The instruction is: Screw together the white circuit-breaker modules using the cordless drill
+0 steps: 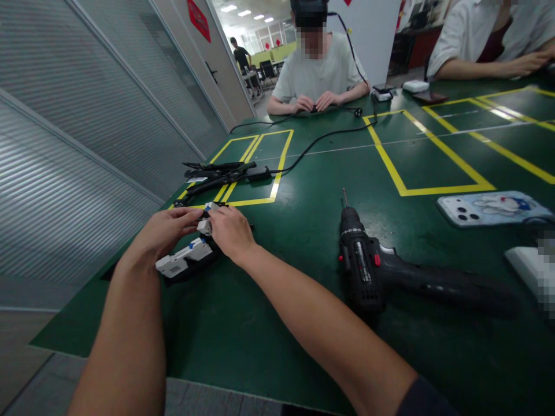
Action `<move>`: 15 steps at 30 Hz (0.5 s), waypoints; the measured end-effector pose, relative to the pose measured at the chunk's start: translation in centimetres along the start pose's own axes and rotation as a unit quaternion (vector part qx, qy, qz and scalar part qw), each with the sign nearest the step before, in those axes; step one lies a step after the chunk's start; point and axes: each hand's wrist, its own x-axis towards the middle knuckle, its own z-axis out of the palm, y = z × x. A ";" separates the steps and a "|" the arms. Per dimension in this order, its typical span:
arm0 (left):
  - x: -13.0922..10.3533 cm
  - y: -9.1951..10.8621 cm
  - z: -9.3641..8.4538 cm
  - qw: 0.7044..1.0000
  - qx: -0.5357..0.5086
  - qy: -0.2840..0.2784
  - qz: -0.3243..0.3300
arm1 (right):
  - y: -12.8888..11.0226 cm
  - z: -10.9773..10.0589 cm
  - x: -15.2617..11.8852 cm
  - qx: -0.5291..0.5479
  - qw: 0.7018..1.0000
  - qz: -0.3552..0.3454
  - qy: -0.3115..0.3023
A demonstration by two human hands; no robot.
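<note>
Left hand (pixel 161 232) and right hand (pixel 233 233) curl snugly around a white plastic part (pixel 204 226), probably light and stiff, best held by its edges.

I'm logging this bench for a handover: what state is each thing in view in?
White-and-black part: touched by both hands, partly hidden
Left hand: fingertips at the part
Right hand: fingers curled over the part
Power drill: on its side, bit fitted
Phone: lying back up
Black cable: slack, curved
Ceiling lights: lit

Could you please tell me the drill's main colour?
The drill is mainly black; head view shows it.
</note>
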 end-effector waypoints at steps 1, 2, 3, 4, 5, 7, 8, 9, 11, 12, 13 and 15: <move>0.0 0.0 0.0 1.000 -0.001 0.002 -0.001 | 0.0 -0.1 0.0 -0.002 1.000 0.000 -0.002; -0.1 0.1 0.0 1.000 -0.003 0.005 -0.001 | 0.0 -0.1 0.0 -0.004 1.000 0.001 -0.004; -0.1 0.2 0.0 1.000 -0.004 0.007 -0.001 | 0.0 -0.2 0.1 -0.006 1.000 0.001 -0.006; -0.2 0.3 0.0 1.000 -0.004 0.009 -0.001 | 0.0 -0.3 0.1 -0.008 1.000 0.001 -0.007; -0.2 0.4 0.0 1.000 -0.004 0.009 -0.002 | 0.0 -0.3 0.1 -0.010 1.000 0.001 -0.007; -0.3 0.5 -0.1 1.000 -0.002 0.006 -0.002 | -0.1 -0.4 0.1 -0.013 1.000 0.001 -0.007; -0.4 0.5 -0.1 1.000 -0.001 0.004 -0.003 | -0.1 -0.3 0.0 -0.014 1.000 0.001 -0.006; -0.4 0.5 -0.1 1.000 0.000 0.003 -0.004 | -0.1 -0.3 0.0 -0.014 1.000 0.001 -0.005; -0.3 0.4 -0.2 1.000 0.000 0.004 -0.005 | -0.1 -0.2 -0.1 -0.014 1.000 0.000 -0.003; -0.3 0.4 -0.2 1.000 -0.001 0.005 -0.006 | -0.1 -0.2 -0.1 -0.013 1.000 0.000 -0.001; -0.3 0.3 -0.2 1.000 -0.002 0.005 -0.006 | -0.2 -0.1 -0.1 -0.011 1.000 -0.001 0.000; -0.3 0.3 -0.2 1.000 -0.006 0.002 -0.007 | -0.2 -0.1 -0.2 -0.009 1.000 -0.003 0.002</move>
